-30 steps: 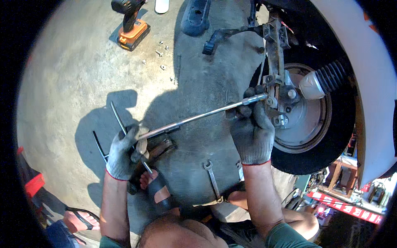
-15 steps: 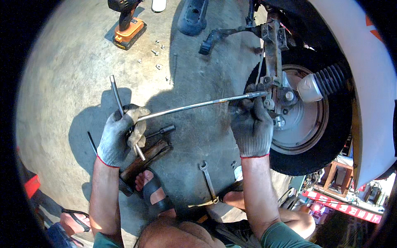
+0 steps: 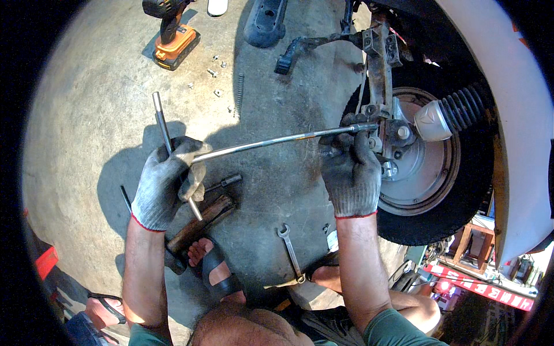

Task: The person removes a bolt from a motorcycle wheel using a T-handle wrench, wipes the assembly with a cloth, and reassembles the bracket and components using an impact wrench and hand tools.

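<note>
My left hand [image 3: 167, 181], in a grey-and-white work glove, is closed round the crossbar of a long steel T-handle socket wrench [image 3: 277, 140]. The wrench's shaft runs rightward and slightly up to the wheel. My right hand [image 3: 353, 170], gloved alike, closes at the far end of the shaft, with its fingertips partly hidden behind it. That end meets the dirty metal bracket and arm [image 3: 379, 75] beside the hub of the wheel [image 3: 418, 155]. Whether the socket sits on a bolt I cannot tell.
A combination wrench [image 3: 290, 254] and a wooden-handled hammer [image 3: 202, 222] lie near my feet. Farther off are an orange-black cordless drill [image 3: 176, 46], several loose bolts [image 3: 213, 73], a spring [image 3: 239, 95] and a dark cover [image 3: 265, 23]. A white body panel [image 3: 496, 86] curves over the wheel.
The wrench's far end has shifted slightly right and up, further onto the bracket. The crossbar has tipped a little in my left hand, its upper end higher.
</note>
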The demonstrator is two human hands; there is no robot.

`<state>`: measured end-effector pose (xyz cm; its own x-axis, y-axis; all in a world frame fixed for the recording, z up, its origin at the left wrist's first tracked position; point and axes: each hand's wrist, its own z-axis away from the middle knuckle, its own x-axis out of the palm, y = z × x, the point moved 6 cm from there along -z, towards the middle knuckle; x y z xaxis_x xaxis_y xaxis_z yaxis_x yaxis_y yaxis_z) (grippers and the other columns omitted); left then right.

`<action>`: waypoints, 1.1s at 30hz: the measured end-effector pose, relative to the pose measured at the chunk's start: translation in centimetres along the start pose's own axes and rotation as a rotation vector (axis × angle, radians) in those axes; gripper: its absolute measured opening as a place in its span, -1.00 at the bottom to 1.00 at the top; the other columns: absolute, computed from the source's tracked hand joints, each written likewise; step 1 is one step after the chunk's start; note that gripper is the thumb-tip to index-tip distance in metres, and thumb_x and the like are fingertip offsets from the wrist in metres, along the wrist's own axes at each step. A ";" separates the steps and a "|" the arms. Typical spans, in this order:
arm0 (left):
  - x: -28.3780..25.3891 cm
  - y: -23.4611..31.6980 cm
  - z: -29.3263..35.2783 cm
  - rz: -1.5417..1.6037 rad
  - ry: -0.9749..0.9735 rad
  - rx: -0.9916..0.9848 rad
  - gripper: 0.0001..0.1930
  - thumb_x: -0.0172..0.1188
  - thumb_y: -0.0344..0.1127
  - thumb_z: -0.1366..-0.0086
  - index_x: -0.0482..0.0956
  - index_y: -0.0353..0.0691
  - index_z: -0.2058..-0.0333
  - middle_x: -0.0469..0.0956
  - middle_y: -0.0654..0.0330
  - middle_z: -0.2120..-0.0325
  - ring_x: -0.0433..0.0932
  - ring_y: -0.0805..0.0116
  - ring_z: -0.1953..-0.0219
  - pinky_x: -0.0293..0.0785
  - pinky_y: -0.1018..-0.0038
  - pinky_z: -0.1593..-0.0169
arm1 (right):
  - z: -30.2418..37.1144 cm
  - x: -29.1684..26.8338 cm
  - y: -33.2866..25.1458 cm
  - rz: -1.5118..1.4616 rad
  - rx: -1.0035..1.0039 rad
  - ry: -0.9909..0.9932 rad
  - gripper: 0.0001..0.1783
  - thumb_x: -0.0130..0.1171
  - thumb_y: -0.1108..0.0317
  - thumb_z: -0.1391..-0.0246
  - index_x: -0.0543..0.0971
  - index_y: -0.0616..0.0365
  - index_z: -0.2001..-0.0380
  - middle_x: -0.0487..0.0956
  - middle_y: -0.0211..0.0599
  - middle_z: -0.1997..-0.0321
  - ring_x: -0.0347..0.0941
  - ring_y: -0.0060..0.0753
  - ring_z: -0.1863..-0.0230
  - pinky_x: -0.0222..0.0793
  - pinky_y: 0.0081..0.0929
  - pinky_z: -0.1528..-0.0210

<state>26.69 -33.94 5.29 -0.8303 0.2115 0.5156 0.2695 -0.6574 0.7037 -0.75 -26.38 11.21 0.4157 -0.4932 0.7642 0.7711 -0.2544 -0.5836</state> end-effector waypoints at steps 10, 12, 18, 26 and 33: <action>0.2 4.9 -1.2 -0.454 0.047 0.219 -0.63 0.09 -0.09 -0.33 0.52 -0.29 0.10 0.53 0.26 0.40 0.44 0.58 0.44 0.36 0.64 0.39 | 2.4 2.7 5.3 0.464 0.256 -0.021 -0.70 0.07 0.29 -0.20 0.48 0.14 0.04 0.53 -0.26 0.15 0.44 -0.41 0.25 0.36 -0.34 0.12; 0.0 5.6 -1.8 -0.509 0.048 0.219 -0.65 0.06 -0.12 -0.36 0.53 -0.30 0.10 0.53 0.24 0.40 0.46 0.52 0.38 0.37 0.59 0.35 | 2.4 3.8 7.5 0.520 0.312 -0.090 -0.67 0.10 0.25 -0.19 0.47 0.16 0.03 0.53 -0.29 0.19 0.45 -0.44 0.31 0.39 -0.36 0.19; 0.3 6.6 -1.0 -0.637 0.109 0.438 -0.70 0.10 -0.23 -0.34 0.52 -0.34 0.11 0.58 0.18 0.32 0.51 0.42 0.27 0.44 0.48 0.16 | 0.8 7.7 11.4 0.462 0.364 -0.144 -0.65 0.02 0.14 -0.25 0.52 0.22 0.13 0.48 -0.42 0.43 0.40 -0.57 0.42 0.40 -0.55 0.35; -6.1 5.3 0.2 -0.599 0.172 0.290 -0.62 0.03 -0.07 -0.33 0.51 -0.34 0.20 0.54 0.18 0.51 0.49 0.42 0.52 0.43 0.54 0.44 | 0.7 8.1 11.6 0.413 0.360 -0.214 -0.65 -0.02 0.18 -0.28 0.51 0.28 0.12 0.54 -0.32 0.35 0.43 -0.54 0.36 0.38 -0.57 0.29; -1.6 7.6 -1.1 -0.367 -0.083 0.059 -0.54 0.03 0.05 -0.34 0.49 -0.34 0.20 0.47 0.26 0.59 0.40 0.54 0.67 0.27 0.63 0.64 | 0.6 7.0 11.3 0.354 0.327 -0.227 -0.65 0.02 0.20 -0.25 0.50 0.29 0.09 0.53 -0.33 0.36 0.44 -0.54 0.36 0.40 -0.58 0.32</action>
<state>29.50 -40.07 9.28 -0.8351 0.4848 0.2600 -0.0093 -0.4850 0.8745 11.18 -32.20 10.17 0.7436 -0.2998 0.5976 0.6599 0.1857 -0.7280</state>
